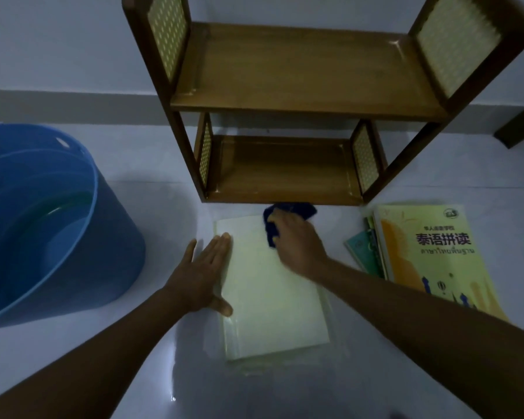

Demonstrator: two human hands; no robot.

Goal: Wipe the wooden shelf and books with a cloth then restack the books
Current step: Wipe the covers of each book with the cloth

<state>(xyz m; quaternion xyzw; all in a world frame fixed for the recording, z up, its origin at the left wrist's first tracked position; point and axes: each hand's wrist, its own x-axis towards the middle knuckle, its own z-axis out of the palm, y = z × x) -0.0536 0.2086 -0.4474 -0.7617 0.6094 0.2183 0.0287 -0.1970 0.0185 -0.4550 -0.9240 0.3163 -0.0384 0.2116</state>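
A pale book [273, 285] is lying flat on the floor [73, 358] just in front of the shelf [303, 71]; the left hand [204, 273] is lying flat, fingers straight, pressing its left edge; the right hand [297, 240] is gripping a dark blue cloth [288, 217] at its far end; more books [430, 255] are lying stacked to the right; a blue tub [49, 219] is sitting to the left.

Floor [375, 373]: shelf [300, 95], tub [73, 237], book [273, 285], book pile [421, 255].
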